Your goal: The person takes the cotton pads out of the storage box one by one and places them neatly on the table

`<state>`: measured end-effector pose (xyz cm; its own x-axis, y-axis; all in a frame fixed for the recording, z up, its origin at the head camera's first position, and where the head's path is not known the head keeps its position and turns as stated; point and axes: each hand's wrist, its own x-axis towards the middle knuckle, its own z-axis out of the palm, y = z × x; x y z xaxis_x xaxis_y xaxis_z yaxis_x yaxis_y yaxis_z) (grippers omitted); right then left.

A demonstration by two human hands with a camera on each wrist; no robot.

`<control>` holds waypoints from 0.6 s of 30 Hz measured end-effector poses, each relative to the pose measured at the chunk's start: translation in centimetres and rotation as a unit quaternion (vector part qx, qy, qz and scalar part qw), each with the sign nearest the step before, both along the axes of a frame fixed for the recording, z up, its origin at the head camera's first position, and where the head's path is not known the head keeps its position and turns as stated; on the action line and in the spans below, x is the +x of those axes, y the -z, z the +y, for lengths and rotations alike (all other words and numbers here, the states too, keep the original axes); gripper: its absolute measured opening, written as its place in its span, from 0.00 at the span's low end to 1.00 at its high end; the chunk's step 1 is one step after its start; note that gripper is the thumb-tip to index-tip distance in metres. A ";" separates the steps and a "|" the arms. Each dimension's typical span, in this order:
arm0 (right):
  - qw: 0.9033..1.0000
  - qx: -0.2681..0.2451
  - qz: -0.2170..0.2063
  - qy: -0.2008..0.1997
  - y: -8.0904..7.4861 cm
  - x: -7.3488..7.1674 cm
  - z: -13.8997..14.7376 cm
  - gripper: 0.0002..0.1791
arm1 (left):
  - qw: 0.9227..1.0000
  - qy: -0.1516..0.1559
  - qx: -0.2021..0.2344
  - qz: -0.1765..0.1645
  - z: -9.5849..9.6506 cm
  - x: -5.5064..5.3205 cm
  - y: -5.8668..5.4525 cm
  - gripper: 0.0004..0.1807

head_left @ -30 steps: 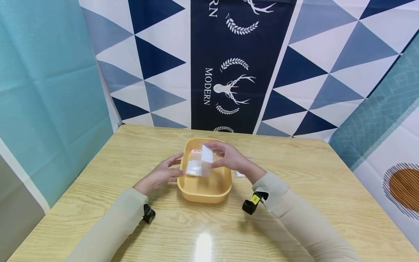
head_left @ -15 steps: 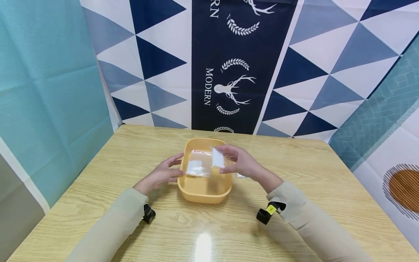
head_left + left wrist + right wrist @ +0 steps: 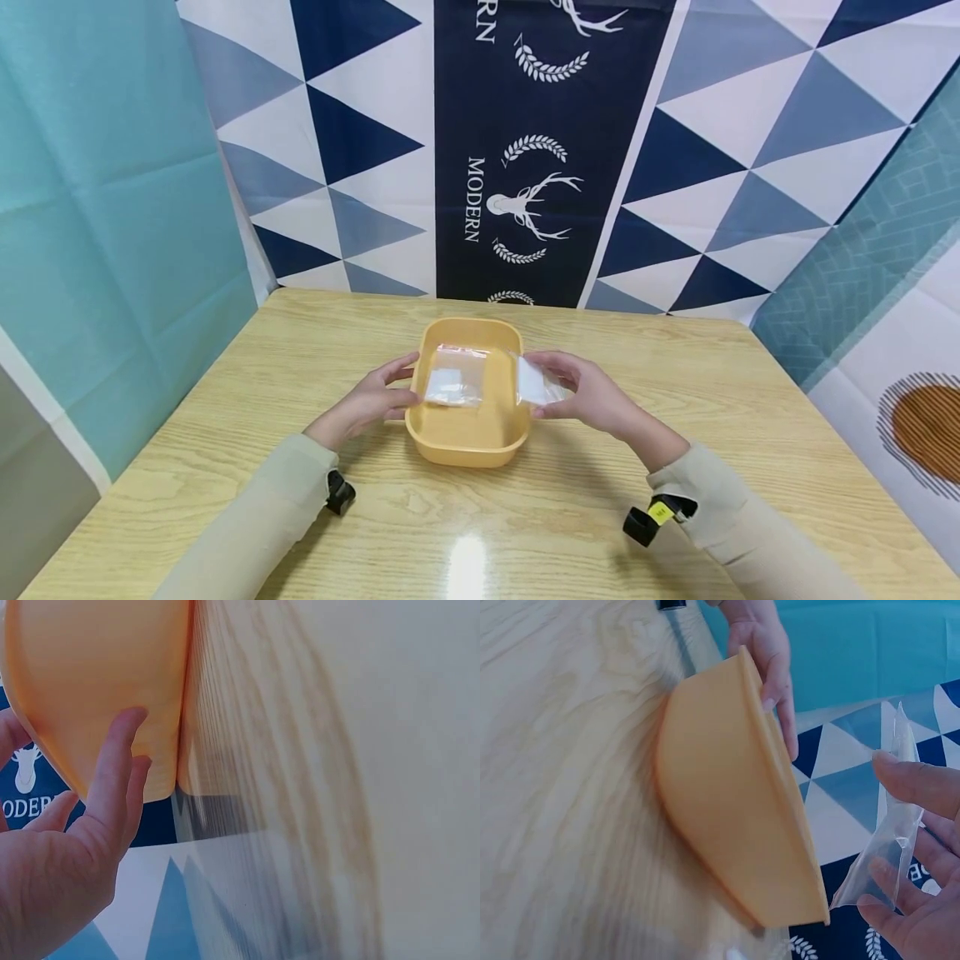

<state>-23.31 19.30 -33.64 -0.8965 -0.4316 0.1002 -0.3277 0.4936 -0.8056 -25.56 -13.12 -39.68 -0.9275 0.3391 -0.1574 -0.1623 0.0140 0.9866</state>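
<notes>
Head view: a cloth (image 3: 555, 150) printed with triangles and a deer head hangs beyond both hands. Below the hands spreads the wooden table (image 3: 525, 508), bearing a yellow tub (image 3: 468, 427) between them. The left hand (image 3: 363, 400), fingers apart, touches the tub's near side; the right hand (image 3: 592, 396) is clamped, thumb against fingers, on a packet. Right of the left hand, a clear bag (image 3: 456, 379) lies inside the tub. The held packet (image 3: 532, 383), clear and white, is by the rim nearest the right hand.
</notes>
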 end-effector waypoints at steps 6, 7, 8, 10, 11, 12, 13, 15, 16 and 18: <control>1.000 0.020 0.015 0.006 1.3 0.8 1.5 0.39 | 1.000 0.011 0.000 0.006 -0.2 0.0 0.1 0.44; 1.000 0.021 0.019 0.006 1.5 0.9 1.7 0.39 | 1.000 0.014 0.001 0.008 -0.2 0.0 0.2 0.44; 0.999 0.022 0.023 0.006 1.8 1.0 1.9 0.38 | 1.000 0.014 0.002 0.007 -0.2 0.0 0.2 0.44; 0.999 0.026 0.029 0.007 2.3 1.1 2.4 0.38 | 1.000 0.015 0.004 0.008 -0.2 0.0 0.2 0.44; 0.999 0.029 0.030 0.008 2.6 1.2 2.6 0.38 | 1.000 0.016 0.005 0.009 -0.2 0.0 0.3 0.43; 0.999 0.033 0.032 0.009 2.9 1.3 2.8 0.38 | 1.000 0.016 0.005 0.009 -0.2 0.0 0.3 0.43; 0.999 0.039 0.034 0.011 3.2 1.4 3.1 0.38 | 1.000 0.016 0.004 0.010 -0.2 0.0 0.3 0.43; 0.998 0.054 0.034 0.014 3.7 1.5 3.5 0.38 | 1.000 0.017 0.003 0.010 -0.2 0.0 0.3 0.43; 0.998 0.058 0.034 0.013 4.0 1.6 3.6 0.38 | 1.000 0.016 0.002 0.009 -0.2 0.0 0.3 0.43; 0.997 0.066 0.033 0.008 4.4 1.8 3.9 0.38 | 1.000 0.015 0.001 0.009 -0.2 0.0 0.4 0.43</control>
<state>-21.56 23.21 -38.03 -0.8964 -0.4314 0.1018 -0.3691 0.5995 -0.7102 -25.60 -13.28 -40.04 -0.9195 0.3675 -0.1397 -0.1435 0.0171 0.9895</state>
